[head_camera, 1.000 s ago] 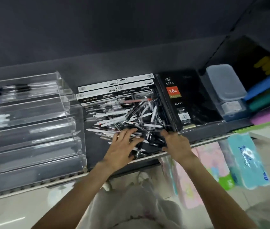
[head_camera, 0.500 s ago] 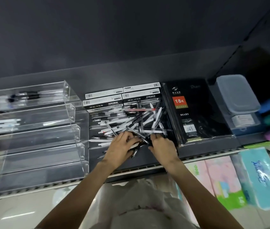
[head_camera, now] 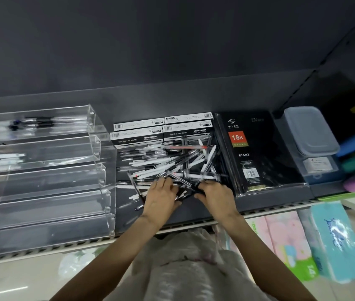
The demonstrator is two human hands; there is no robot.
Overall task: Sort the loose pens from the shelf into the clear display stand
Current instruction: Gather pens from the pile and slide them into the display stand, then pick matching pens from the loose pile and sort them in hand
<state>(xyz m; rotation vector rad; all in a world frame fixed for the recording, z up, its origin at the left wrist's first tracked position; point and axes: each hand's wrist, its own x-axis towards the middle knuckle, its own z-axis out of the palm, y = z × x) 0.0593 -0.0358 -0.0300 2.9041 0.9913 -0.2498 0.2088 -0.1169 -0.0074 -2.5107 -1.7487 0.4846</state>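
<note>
A: Start nearest you. What are your hands doing?

B: Your left hand (head_camera: pixel 161 199) and right hand (head_camera: pixel 216 195) meet at the near edge of the heap of loose pens (head_camera: pixel 172 164), at about six o'clock of the pile. Each grip is curled round a few pens, the fingertips buried among the barrels, so exactly how many you hold I cannot tell.

A: Why both hands together?

B: Most likely you are gathering a bundle and lining the pens up so they go in side by side.

A: And where is the pile?

B: On the dark shelf (head_camera: pixel 194 210), in front of the boxed pens (head_camera: pixel 137 135) at twelve o'clock, with the black diary (head_camera: pixel 256 153) just beside it at three o'clock.

A: The target?

B: The clear display stand (head_camera: pixel 48 181) sits at nine o'clock, touching or nearly touching the pile's side. Its stepped tiers keep each kind apart: dark pens (head_camera: pixel 39 122) lie in the top tier, white pens (head_camera: pixel 0 160) in the next, the lower tiers unfilled.
</note>
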